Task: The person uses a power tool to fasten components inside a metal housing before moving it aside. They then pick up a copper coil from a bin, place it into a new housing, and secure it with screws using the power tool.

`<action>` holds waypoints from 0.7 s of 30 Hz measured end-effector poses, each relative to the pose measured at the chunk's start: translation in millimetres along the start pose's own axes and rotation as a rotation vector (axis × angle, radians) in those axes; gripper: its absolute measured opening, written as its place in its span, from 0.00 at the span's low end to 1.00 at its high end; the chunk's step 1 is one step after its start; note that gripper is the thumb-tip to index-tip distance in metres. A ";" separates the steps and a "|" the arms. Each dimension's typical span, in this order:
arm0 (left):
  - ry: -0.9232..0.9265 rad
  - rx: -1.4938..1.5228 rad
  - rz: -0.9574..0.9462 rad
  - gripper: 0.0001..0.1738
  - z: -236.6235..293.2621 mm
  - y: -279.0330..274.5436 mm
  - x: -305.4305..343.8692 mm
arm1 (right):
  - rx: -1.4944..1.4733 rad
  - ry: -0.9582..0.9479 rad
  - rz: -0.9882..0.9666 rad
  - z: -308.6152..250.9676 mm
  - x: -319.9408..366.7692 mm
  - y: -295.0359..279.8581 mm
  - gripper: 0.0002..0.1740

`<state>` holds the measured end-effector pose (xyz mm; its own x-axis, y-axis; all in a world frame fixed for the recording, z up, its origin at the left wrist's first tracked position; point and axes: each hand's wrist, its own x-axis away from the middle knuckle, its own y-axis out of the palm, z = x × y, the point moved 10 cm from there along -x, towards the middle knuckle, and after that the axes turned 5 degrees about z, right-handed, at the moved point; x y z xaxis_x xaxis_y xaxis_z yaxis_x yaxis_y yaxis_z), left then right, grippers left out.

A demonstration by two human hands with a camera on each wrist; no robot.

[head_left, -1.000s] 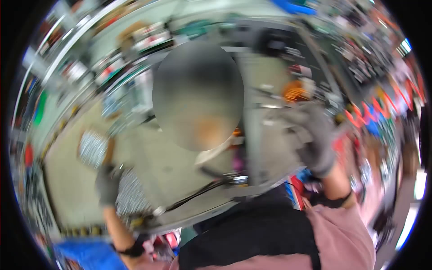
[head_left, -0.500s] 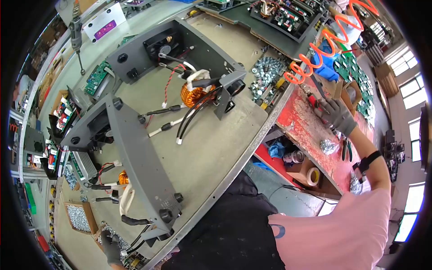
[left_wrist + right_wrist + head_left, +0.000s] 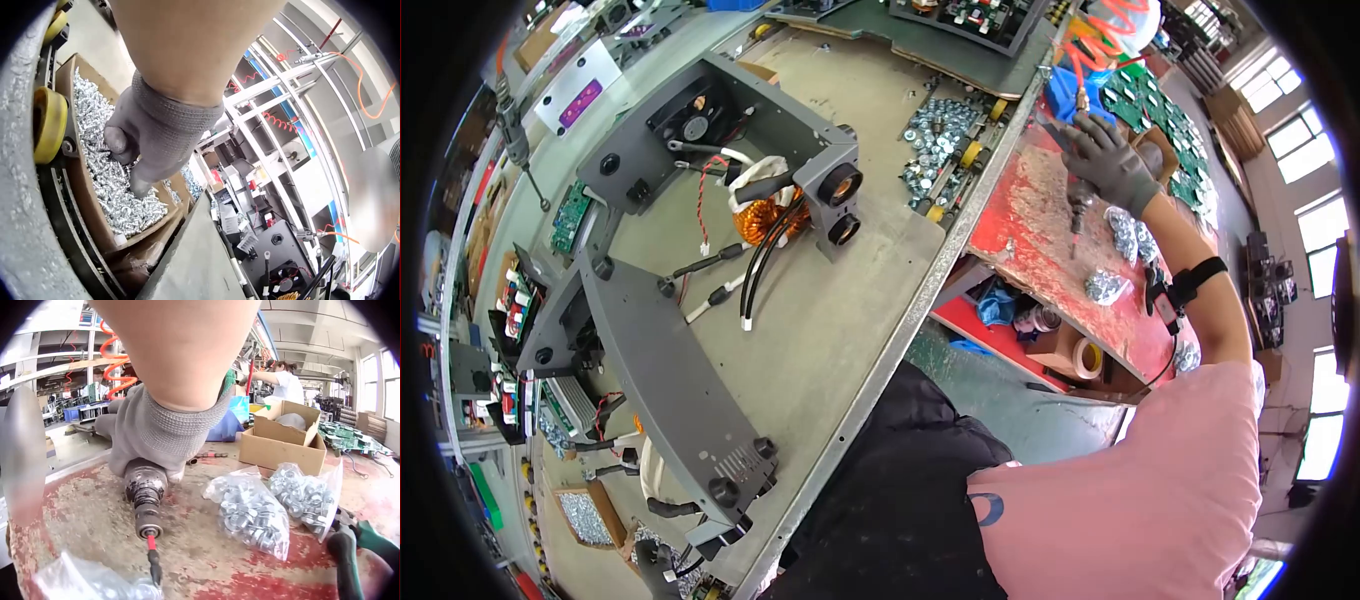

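My gloved left hand reaches down into a cardboard box of small silvery screws, its thumb and a finger apart at the screws' surface. In the head view this hand sits at the bottom left, partly cut off. My gloved right hand is stretched over the red, worn bench at the right. It grips a power screwdriver whose metal chuck and red-and-black bit stick out below the palm. Bags of metal fasteners lie close beside it.
A grey metal housing with a copper coil and loose cables stands on the worktable. Loose fasteners lie near the table's right edge. Behind the right hand are a cardboard box, green circuit boards and pliers. An orange coiled hose hangs above.
The view swung from the blurred worktable toward the right bench. My right hand moved from over the table to the bench, then farther along it with the screwdriver. My left hand stayed by the screws.
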<state>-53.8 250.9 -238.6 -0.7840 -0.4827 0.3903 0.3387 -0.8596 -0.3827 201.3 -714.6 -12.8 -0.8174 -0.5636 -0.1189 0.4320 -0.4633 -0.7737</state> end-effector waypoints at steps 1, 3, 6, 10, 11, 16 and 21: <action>-0.020 0.104 0.044 0.08 -9.4 -9.0 -4.2 | 0.025 0.013 0.048 -3.7 -7.7 -18.9 0.16; -0.026 0.239 0.062 0.12 -37.7 -35.4 -18.4 | -0.116 0.045 -0.041 -5.9 -8.8 -30.6 0.16; 0.280 -0.253 0.045 0.13 53.3 24.7 26.9 | -0.378 0.141 -0.169 -32.0 5.4 -55.6 0.18; 0.254 -0.249 0.038 0.12 97.5 61.2 55.9 | -0.658 0.537 -0.627 -87.2 73.1 -54.4 0.30; 0.257 -0.246 0.027 0.12 97.0 60.3 51.7 | -0.758 0.607 -0.604 -103.0 93.3 -50.8 0.31; 0.642 -0.758 -0.027 0.14 119.0 70.7 59.6 | -0.794 0.816 -0.624 -111.8 135.7 -26.4 0.32; 0.282 -0.717 0.242 0.22 121.8 57.2 62.8 | -0.669 1.036 -0.564 -52.3 137.9 8.9 0.31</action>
<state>-20.4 151.0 -134.0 -0.8660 -0.4985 0.0381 0.1747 -0.3732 -0.9112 72.4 -760.7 -68.6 -0.8572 0.4979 0.1318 -0.0778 0.1277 -0.9888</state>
